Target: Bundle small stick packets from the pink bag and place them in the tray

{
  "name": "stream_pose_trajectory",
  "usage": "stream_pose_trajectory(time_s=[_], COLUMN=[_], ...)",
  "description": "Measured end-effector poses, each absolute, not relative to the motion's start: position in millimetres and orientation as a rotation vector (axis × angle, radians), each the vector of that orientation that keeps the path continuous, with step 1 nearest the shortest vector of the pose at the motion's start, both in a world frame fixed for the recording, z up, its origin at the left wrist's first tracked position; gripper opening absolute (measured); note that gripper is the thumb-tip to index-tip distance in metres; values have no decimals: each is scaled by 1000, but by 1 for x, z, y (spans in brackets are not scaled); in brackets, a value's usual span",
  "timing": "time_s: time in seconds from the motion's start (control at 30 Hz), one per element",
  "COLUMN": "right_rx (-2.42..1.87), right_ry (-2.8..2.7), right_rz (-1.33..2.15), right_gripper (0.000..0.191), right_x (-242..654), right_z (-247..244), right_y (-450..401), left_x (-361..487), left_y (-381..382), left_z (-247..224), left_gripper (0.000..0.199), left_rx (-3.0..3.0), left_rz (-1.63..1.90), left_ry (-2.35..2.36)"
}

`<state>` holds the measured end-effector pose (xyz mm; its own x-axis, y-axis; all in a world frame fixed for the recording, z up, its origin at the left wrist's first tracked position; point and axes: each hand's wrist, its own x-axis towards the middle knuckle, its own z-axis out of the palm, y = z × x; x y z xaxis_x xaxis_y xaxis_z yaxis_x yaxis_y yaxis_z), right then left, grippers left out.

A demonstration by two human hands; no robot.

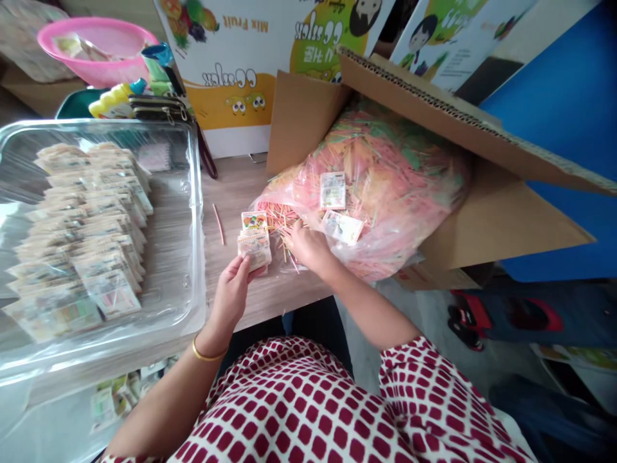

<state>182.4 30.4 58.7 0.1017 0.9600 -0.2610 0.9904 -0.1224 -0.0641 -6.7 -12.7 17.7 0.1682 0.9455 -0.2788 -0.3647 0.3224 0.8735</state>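
Two hands: left hand closed on printed packets, right hand half-curled at a plastic bag.

White short-sleeved blouse, dense print of dark red rounded squares in staggered rows, soft loose fabric; the right sleeve carries the same print, and the left sleeve matches where it shows at the bottom edge of the frame. Thin plain gold bangle sits on the left wrist, just behind the left hand, smooth band, no visible markings. Dark patch below the tabletop edge could be dark clothing, too shadowed to tell.
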Motion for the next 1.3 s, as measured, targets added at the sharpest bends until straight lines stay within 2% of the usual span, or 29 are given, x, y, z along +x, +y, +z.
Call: stream_pose_trajectory(time_s=[0.07, 0.23, 0.47, 0.8, 0.93, 1.13, 1.3], right_rx=[2213, 2239, 2248, 2667, 2783, 2414, 2226], right_ry=[1983, 1989, 2166, 2275, 2292, 2655, 2409], right_rz=[-396, -474, -567, -903, -825, -964, -659], right_gripper=[54, 37, 36, 26, 25, 25, 23], right_x=[182, 197, 219, 226, 225, 204, 194], right_z=[48, 48, 56, 37, 48, 90, 98], right_y=[30, 45, 47, 50, 42, 13, 13], left_x=[-7, -6, 5, 18, 22, 28, 29], left_y=[-13, -11, -4, 5, 10, 14, 11], left_z=[17, 18, 22, 25, 22, 18, 20], left_gripper=[44, 44, 42, 38, 39, 39, 38], left_rx=[749, 735, 710, 648, 643, 701, 739], left_rz=[1054, 1036, 1040, 1005, 1020, 1033, 1010], left_ry=[967, 953, 962, 936, 972, 965, 951])
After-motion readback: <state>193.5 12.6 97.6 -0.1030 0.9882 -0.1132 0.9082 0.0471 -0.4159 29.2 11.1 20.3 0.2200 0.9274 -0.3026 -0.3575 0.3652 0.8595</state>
